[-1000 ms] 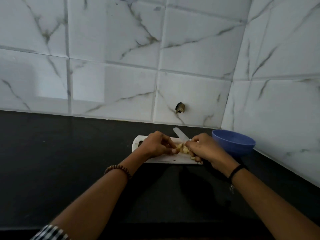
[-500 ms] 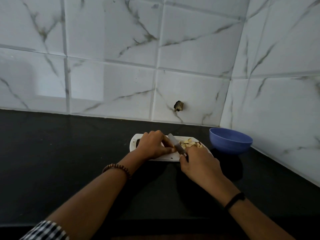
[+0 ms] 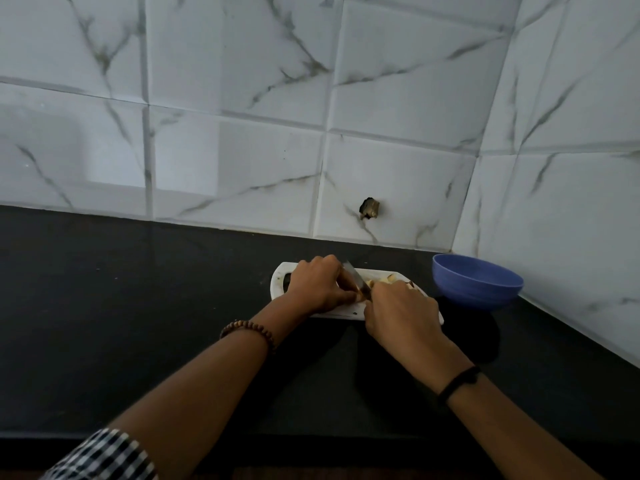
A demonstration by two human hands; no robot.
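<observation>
Just beside left fingers (image 3: 341, 284) on pale piece (image 3: 360, 298), right hand (image 3: 401, 313)'s knife (image 3: 354, 275).

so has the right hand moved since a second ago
Yes. The right hand has drawn back toward the person, away from the blue bowl, to the near edge of the white cutting board.

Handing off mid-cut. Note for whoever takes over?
Left hand: holds the pale food piece down on the white board.
Right hand: grips the knife, blade at that piece.
Done: a few cut bits lie on the board's right part.
Left: finish slicing. The blue bowl to the right shows nothing inside, so it is probably where the bits go.
</observation>
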